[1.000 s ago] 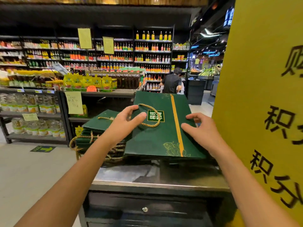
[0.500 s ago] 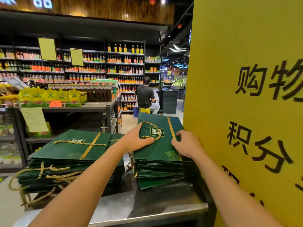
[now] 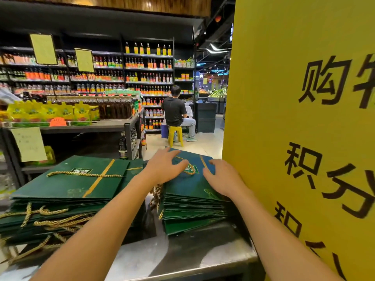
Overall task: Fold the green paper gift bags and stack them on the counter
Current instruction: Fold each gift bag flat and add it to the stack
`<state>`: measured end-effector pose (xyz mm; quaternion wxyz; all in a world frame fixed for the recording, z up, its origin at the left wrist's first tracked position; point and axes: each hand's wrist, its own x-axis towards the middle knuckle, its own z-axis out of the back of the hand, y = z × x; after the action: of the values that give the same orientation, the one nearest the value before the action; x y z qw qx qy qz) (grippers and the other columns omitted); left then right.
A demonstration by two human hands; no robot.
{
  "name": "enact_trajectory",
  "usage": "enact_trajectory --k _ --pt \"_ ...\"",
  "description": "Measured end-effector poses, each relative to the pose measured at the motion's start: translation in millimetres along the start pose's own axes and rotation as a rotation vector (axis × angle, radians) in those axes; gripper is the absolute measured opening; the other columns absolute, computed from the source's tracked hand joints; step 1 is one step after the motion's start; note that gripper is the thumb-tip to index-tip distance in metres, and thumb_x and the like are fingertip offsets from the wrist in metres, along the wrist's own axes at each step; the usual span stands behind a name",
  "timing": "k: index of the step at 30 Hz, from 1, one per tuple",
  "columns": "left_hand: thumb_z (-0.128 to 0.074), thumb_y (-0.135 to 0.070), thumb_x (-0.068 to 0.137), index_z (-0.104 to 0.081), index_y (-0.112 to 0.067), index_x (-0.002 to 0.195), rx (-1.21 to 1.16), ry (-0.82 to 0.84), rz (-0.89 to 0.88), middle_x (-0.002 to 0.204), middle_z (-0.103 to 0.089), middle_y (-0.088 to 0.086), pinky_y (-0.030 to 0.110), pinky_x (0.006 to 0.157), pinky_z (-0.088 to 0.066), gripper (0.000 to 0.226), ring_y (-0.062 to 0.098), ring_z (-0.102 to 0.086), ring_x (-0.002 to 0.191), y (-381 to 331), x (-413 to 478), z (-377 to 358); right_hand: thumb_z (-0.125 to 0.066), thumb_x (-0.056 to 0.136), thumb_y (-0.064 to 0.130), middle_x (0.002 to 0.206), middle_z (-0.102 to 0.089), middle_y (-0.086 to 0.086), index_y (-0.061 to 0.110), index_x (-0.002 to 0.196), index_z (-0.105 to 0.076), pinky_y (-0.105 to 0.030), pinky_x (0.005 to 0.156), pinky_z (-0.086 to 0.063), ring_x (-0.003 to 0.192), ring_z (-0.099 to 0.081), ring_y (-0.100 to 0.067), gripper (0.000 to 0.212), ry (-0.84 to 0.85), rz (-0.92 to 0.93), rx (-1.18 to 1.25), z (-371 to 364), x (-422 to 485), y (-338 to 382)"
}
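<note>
Green paper gift bags (image 3: 60, 187) are lying folded flat in a big pile at the lower left of the frame, on the steel counter (image 3: 182, 258), with gold rope handles (image 3: 50, 220) spilling out of the near edge. Moving to centre, the left hand (image 3: 164, 169) is pressing down on the top bag (image 3: 188, 187) of a second pile (image 3: 192, 211), fingers spread wide and flat, fingertips reaching that bag's rope loop (image 3: 191, 172). Just right of it, the right hand (image 3: 223, 179) is resting on the same bag, fingers splayed and lightly bent, gripping nothing. Filling the right of the frame, a yellow sign (image 3: 294, 118) with black characters is standing just beside that second pile.
</note>
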<state>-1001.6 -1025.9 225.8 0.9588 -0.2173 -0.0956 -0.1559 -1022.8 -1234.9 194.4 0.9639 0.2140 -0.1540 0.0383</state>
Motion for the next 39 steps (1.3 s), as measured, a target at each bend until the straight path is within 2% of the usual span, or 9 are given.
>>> enact_trajectory --k 4,8,15,29,32,34,35,37,39 --pt "-0.037 -0.048 0.103 -0.029 -0.028 0.159 0.292 0.057 -0.077 0.169 -0.008 0.013 0.048 0.125 -0.007 0.060 0.033 -0.001 0.156 -13 18 -8 -0.034 0.104 0.056 0.165 -0.025 -0.014 0.024 0.159 -0.031 -0.042 0.123 -0.022 0.153 -0.020 -0.028 0.063 0.136 0.055 -0.085 -13 19 -4" --pt "-0.022 -0.058 0.104 -0.013 -0.036 0.162 0.390 0.207 -0.036 0.170 0.003 0.011 0.050 0.126 0.005 0.062 0.032 0.009 0.156 -7 23 -38 -0.024 0.101 0.065 0.170 -0.006 -0.009 0.036 0.161 -0.017 -0.047 0.126 -0.008 0.157 0.000 -0.026 0.066 0.260 0.016 -0.083 -34 23 -16" --pt "-0.013 -0.065 0.101 -0.009 -0.039 0.161 0.409 0.190 -0.028 0.170 -0.001 0.010 0.050 0.126 0.004 0.065 0.031 0.008 0.156 2 16 -60 -0.013 0.100 0.067 0.171 -0.002 -0.003 0.041 0.161 -0.005 -0.050 0.126 -0.007 0.157 -0.001 -0.029 0.067 0.297 0.017 -0.160 -50 24 -24" --pt "-0.016 -0.063 0.102 -0.013 -0.039 0.161 0.358 0.168 -0.027 0.170 -0.005 0.008 0.047 0.127 0.003 0.064 0.029 0.005 0.157 6 15 -68 -0.011 0.100 0.067 0.171 0.000 -0.002 0.041 0.161 -0.002 -0.049 0.126 -0.005 0.157 0.001 -0.027 0.067 0.352 0.007 -0.179 -54 27 -25" --pt "-0.028 -0.058 0.103 -0.030 -0.035 0.158 0.264 0.116 -0.048 0.168 -0.021 0.006 0.048 0.126 -0.003 0.059 0.030 -0.006 0.156 4 12 -60 -0.017 0.102 0.064 0.170 -0.012 -0.005 0.037 0.162 -0.013 -0.049 0.125 -0.014 0.156 -0.011 -0.028 0.066 0.322 0.019 -0.174 -44 24 -17" --pt "-0.040 -0.045 0.103 -0.058 -0.026 0.142 0.060 0.051 -0.054 0.153 -0.049 0.009 0.046 0.122 -0.025 0.047 0.032 -0.034 0.147 5 8 -46 -0.028 0.104 0.056 0.156 -0.043 -0.011 0.028 0.154 -0.039 -0.048 0.115 -0.036 0.141 -0.041 -0.030 0.057 0.245 0.031 -0.158 -32 24 -7" --pt "-0.044 -0.040 0.103 -0.070 -0.020 0.127 -0.044 -0.005 -0.048 0.135 -0.064 0.010 0.045 0.111 -0.040 0.040 0.031 -0.052 0.131 5 4 -35 -0.035 0.104 0.048 0.140 -0.057 -0.012 0.023 0.142 -0.052 -0.046 0.104 -0.046 0.125 -0.054 -0.030 0.049 0.186 0.052 -0.163 -27 23 1" --pt "-0.047 -0.035 0.102 -0.075 -0.016 0.112 -0.149 -0.097 -0.019 0.109 -0.073 0.005 0.041 0.091 -0.054 0.035 0.026 -0.065 0.100 10 -9 -11 -0.045 0.100 0.034 0.119 -0.067 -0.009 0.018 0.122 -0.063 -0.044 0.090 -0.053 0.105 -0.061 -0.029 0.033 0.079 0.103 -0.159 -20 20 23" --pt "-0.050 -0.031 0.101 -0.074 -0.018 0.116 -0.126 -0.118 0.010 0.110 -0.072 0.001 0.038 0.091 -0.054 0.031 0.022 -0.065 0.099 22 -27 16 -0.048 0.098 0.026 0.119 -0.068 -0.005 0.020 0.121 -0.066 -0.043 0.090 -0.053 0.108 -0.061 -0.028 0.029 0.019 0.143 -0.138 -15 13 55"
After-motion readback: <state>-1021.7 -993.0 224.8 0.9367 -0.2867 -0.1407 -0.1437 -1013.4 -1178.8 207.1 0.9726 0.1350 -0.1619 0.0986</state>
